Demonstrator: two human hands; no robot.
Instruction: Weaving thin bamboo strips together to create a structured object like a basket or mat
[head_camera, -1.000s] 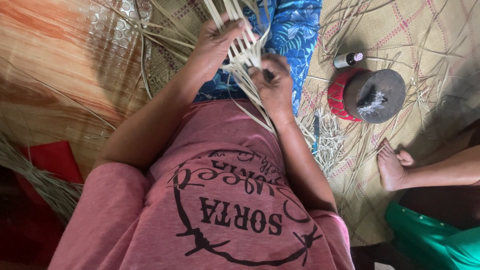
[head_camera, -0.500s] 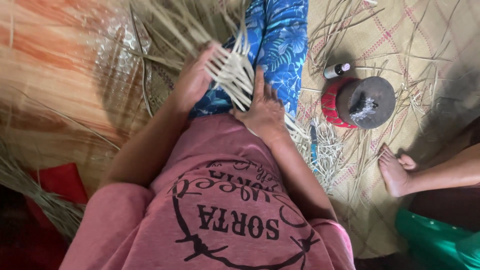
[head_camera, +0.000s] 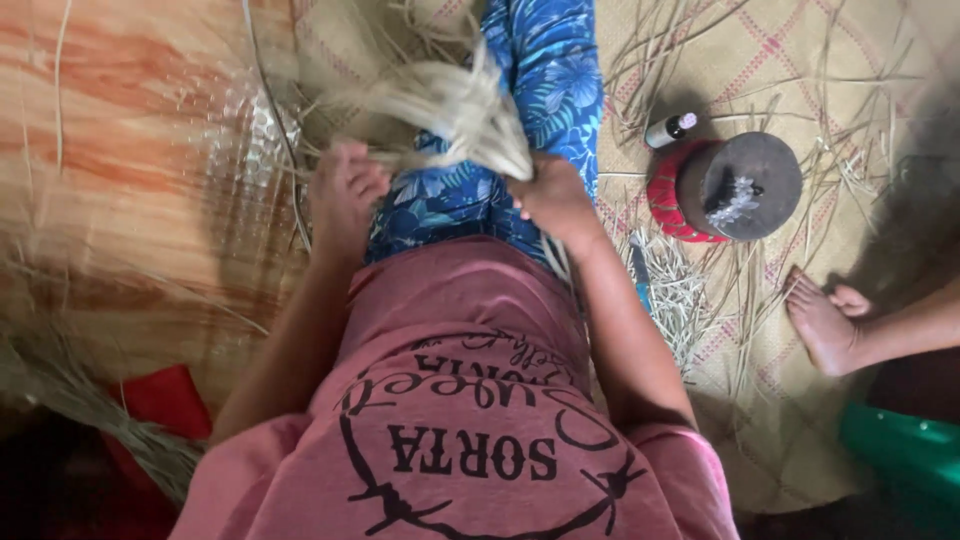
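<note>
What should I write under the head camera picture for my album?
Right hand grips pale straw strips over a blue flowered lap, left hand beside it.

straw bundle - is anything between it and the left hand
Nothing visible. The right hand grips the straw bundle over the blue-clad leg. The left hand lies beside that leg, near the blurred strands; whether it touches them cannot be told.
</note>
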